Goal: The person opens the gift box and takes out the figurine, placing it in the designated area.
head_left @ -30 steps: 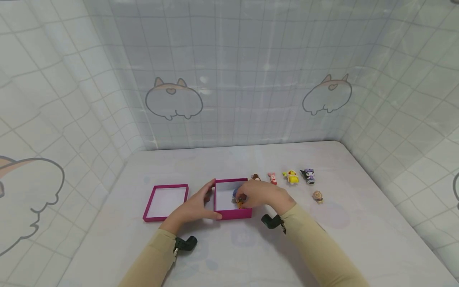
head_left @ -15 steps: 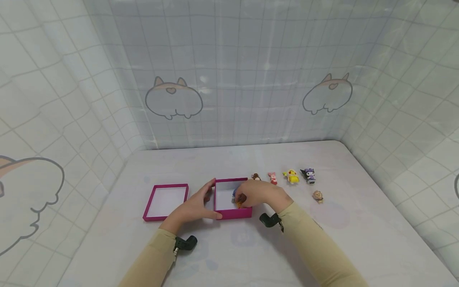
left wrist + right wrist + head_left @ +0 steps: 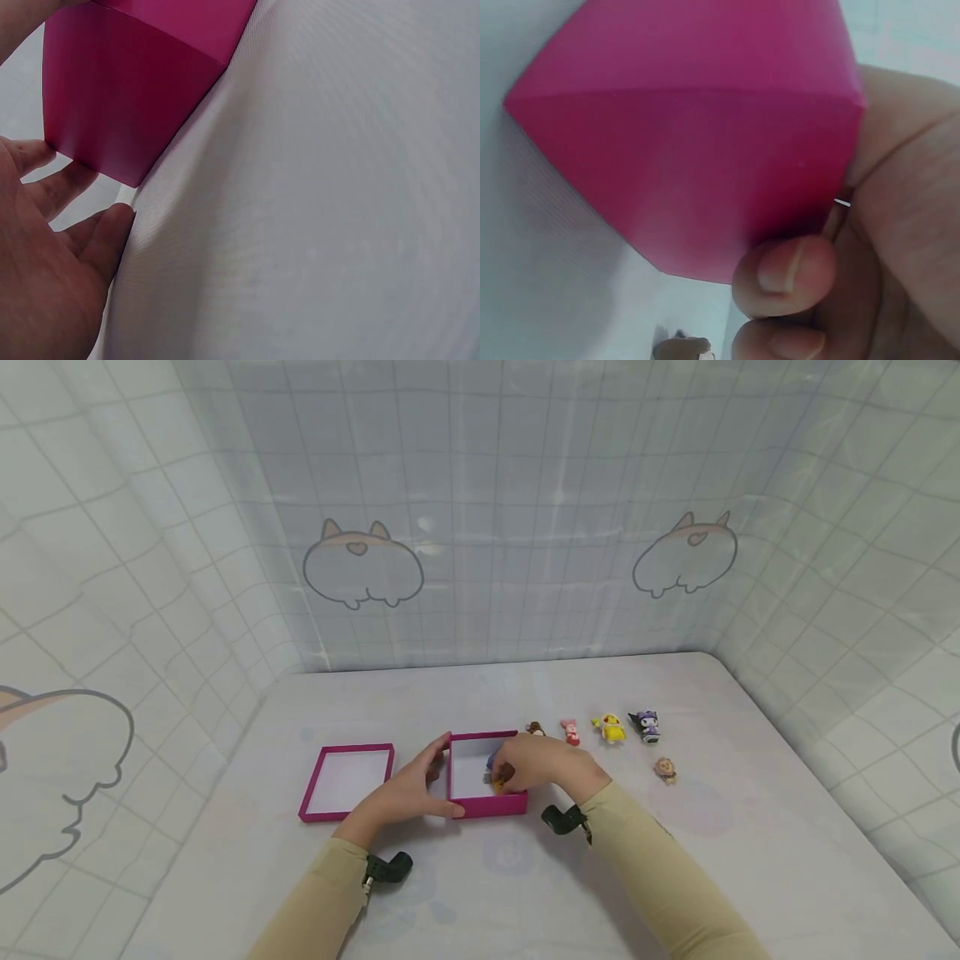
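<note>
A magenta box (image 3: pixel 491 807) with a white inside stands at the middle of the table. My left hand (image 3: pixel 405 793) holds it from the left, thumb at the near corner and fingers at the far one; in the left wrist view, fingertips (image 3: pixel 75 176) meet the wall's edge. My right hand (image 3: pixel 543 764) reaches over the right wall, its thumb and finger pinching a small yellow-orange figurine (image 3: pixel 498 785) inside, mostly hidden. Beside it in the box shows a blue and grey figurine (image 3: pixel 490 764). Two curled fingers (image 3: pixel 784 277) rest along the outer wall in the right wrist view.
Left of the box lies its magenta-rimmed lid (image 3: pixel 347 817), inside up. Behind and right are a brown-headed figurine (image 3: pixel 535 728), a pink and red one (image 3: pixel 571 732), a yellow one (image 3: pixel 611 728), a purple and black one (image 3: pixel 647 727) and a tan one (image 3: pixel 664 769).
The yellow-orange figurine has shifted slightly under my right fingers and shows a yellower side. The left hand and the box hold still.
</note>
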Tool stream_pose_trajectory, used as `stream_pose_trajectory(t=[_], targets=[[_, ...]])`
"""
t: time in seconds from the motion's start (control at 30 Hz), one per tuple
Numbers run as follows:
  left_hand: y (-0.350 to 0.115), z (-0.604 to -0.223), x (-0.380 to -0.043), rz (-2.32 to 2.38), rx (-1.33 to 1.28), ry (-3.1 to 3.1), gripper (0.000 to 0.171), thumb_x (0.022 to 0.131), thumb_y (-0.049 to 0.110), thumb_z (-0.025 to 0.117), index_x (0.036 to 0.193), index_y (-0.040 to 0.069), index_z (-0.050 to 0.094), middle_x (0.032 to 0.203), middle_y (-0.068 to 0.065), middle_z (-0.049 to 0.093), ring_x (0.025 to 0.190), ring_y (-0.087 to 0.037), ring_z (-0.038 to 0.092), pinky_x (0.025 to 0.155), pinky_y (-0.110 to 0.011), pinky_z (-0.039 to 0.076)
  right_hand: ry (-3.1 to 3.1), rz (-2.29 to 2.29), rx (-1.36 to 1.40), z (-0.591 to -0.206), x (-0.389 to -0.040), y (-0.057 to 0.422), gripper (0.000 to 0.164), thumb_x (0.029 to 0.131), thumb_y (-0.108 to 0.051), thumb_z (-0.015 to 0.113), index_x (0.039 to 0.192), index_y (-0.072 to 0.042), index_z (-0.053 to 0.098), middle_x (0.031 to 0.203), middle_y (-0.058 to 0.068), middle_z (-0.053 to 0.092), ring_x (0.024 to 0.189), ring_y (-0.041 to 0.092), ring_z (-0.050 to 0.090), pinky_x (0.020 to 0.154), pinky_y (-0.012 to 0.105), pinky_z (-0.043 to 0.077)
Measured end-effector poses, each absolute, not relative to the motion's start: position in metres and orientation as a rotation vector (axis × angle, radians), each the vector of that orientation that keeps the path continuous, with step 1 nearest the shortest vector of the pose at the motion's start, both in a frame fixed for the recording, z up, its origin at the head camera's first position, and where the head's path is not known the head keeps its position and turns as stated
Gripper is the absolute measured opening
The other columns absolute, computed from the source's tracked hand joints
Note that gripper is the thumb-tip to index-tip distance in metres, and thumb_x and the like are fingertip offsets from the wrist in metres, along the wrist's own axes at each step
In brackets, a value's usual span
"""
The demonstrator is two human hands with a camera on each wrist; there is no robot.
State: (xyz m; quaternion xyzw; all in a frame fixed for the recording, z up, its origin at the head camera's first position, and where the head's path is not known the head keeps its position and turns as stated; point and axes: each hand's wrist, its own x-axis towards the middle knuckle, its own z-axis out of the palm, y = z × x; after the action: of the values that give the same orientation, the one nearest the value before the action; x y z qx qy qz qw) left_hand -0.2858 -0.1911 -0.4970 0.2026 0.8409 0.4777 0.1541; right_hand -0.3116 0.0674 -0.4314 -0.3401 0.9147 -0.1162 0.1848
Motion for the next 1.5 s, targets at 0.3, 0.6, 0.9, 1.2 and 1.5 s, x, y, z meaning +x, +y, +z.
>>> stream_pose_trajectory(t=[0.3,0.6,0.9,1.2,1.5], targets=[[-0.1901,-0.495,-0.2854,1.392,0.589,2.395,0.124,0.067,0.041,0.092,0.16,0.023,0.011,0.161,0.001,0.02,0.143,-0.025,0.032,0.113,-0.041,0.034,2.596,-0.36,-0.93,-0.4323,-0.3118,0.066,0.016,0.087,-0.029,0.078,0.101,-0.021,0.076,0.085,-0.014,0.062,0.084,0.009,0.055,0.074,0.024,0.051],[-0.1894,-0.4954,-0.285,1.381,0.56,2.402,0.123,0.067,0.04,0.092,0.16,0.025,0.013,0.161,0.0,0.021,0.142,-0.026,0.032,0.111,-0.043,0.037,2.575,-0.365,-0.853,-0.4291,-0.31,0.0678,0.033,0.081,-0.024,0.082,0.113,-0.022,0.076,0.104,-0.011,0.067,0.101,0.012,0.059,0.087,0.031,0.054],[-0.1902,-0.4961,-0.2867,1.375,0.573,2.408,0.124,0.066,0.044,0.091,0.16,0.023,0.012,0.161,0.001,0.021,0.142,-0.026,0.033,0.112,-0.042,0.036,2.59,-0.311,-0.849,-0.4272,-0.3089,0.0671,0.033,0.082,-0.024,0.082,0.114,-0.022,0.076,0.096,-0.012,0.065,0.089,0.007,0.057,0.079,0.027,0.055],[-0.1903,-0.4971,-0.2867,1.368,0.567,2.417,0.126,0.064,0.049,0.091,0.16,0.025,0.012,0.16,0.0,0.022,0.14,-0.027,0.035,0.111,-0.043,0.037,2.616,-0.263,-0.84,-0.43,-0.3097,0.0642,0.031,0.081,-0.017,0.081,0.111,-0.022,0.075,0.092,-0.012,0.064,0.087,0.008,0.057,0.074,0.026,0.055],[-0.1907,-0.497,-0.287,1.354,0.543,2.422,0.127,0.063,0.051,0.09,0.16,0.027,0.012,0.159,0.004,0.024,0.14,-0.024,0.036,0.111,-0.042,0.038,2.621,-0.306,-0.851,-0.4318,-0.31,0.0673,0.029,0.081,-0.027,0.082,0.109,-0.023,0.075,0.093,-0.014,0.065,0.088,0.007,0.058,0.078,0.028,0.055]])
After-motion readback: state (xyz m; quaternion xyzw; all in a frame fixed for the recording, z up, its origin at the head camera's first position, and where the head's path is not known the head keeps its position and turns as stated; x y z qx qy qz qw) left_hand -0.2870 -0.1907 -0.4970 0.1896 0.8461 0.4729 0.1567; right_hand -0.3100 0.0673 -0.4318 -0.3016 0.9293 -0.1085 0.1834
